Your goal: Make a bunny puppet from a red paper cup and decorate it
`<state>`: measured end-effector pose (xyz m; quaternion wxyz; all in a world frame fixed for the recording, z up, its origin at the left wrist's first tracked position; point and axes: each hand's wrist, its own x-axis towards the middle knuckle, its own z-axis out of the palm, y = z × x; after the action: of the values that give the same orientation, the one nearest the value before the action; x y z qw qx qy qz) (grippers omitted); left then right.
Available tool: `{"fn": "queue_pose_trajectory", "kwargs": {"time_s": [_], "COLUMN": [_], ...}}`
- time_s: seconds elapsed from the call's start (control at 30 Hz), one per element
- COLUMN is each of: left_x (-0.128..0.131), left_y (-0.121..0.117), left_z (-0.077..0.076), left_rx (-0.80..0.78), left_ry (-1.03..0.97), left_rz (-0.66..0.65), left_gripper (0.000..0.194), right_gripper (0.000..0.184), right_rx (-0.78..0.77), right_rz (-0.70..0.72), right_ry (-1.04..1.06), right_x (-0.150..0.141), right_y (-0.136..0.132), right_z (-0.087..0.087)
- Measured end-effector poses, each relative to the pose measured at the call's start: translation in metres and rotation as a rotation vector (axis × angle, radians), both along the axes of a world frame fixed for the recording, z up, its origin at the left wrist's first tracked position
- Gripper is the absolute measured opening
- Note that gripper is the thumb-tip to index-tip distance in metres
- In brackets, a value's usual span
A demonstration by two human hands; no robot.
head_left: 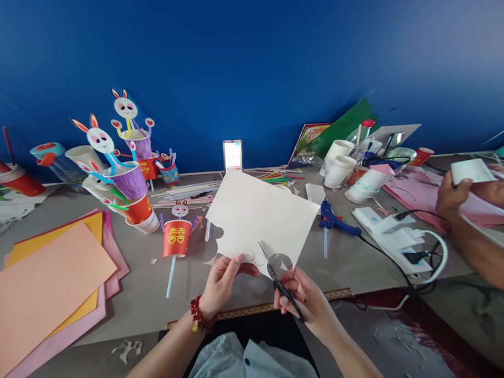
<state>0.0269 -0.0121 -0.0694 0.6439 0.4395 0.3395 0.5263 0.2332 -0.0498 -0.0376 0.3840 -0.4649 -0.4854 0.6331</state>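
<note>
A large sheet of white paper [261, 216] is held up over the near part of the table, with curved bites missing from its left and lower edges. Two small circles are drawn close to its bottom edge. My left hand [222, 281] pinches that edge beside the circles, thumb on top. In my right hand [301, 297] is a pair of black-handled scissors [275, 271], its fingers in the handles. The blades lie at the paper's lower edge, just right of the circles. A red paper cup puppet [177, 238] with a rabbit head and a straw below lies left of the sheet.
Coloured paper sheets [52, 284] are stacked at left, near rabbit cup figures [127, 177]. A blue glue gun [338, 222] and a white power strip [390, 242] lie at right. Another person's hand [453, 193] holds a white cup [472, 171]. A phone [233, 155] stands against the wall.
</note>
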Motion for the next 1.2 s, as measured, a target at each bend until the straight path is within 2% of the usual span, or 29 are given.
{"fn": "queue_pose_trajectory", "kwargs": {"time_s": [0.27, 0.7, 1.0, 1.2], "left_x": [-0.0002, 0.0008, -0.0003, -0.0013], "left_y": [-0.0002, 0.0007, 0.0024, 0.0031], "left_z": [0.001, 0.0022, 0.0038, 0.0058], "left_rx": [-0.011, -0.047, -0.067, -0.083], "left_ry": [0.014, 0.058, -0.028, -0.03], "left_rz": [-0.017, 0.02, -0.017, -0.013], "left_gripper": [0.042, 0.042, 0.039, 0.036], "right_gripper": [0.053, 0.051, 0.056, 0.054], "right_rx": [-0.002, 0.043, -0.015, -0.014], "right_rz": [-0.009, -0.008, -0.02, 0.016], "right_ry": [-0.002, 0.061, 0.032, -0.011], "right_x": [-0.0044, -0.005, -0.0026, 0.0025], "right_y": [0.0, -0.0006, 0.0022, 0.0029], "right_z": [0.0052, 0.0001, 0.004, 0.0001]}}
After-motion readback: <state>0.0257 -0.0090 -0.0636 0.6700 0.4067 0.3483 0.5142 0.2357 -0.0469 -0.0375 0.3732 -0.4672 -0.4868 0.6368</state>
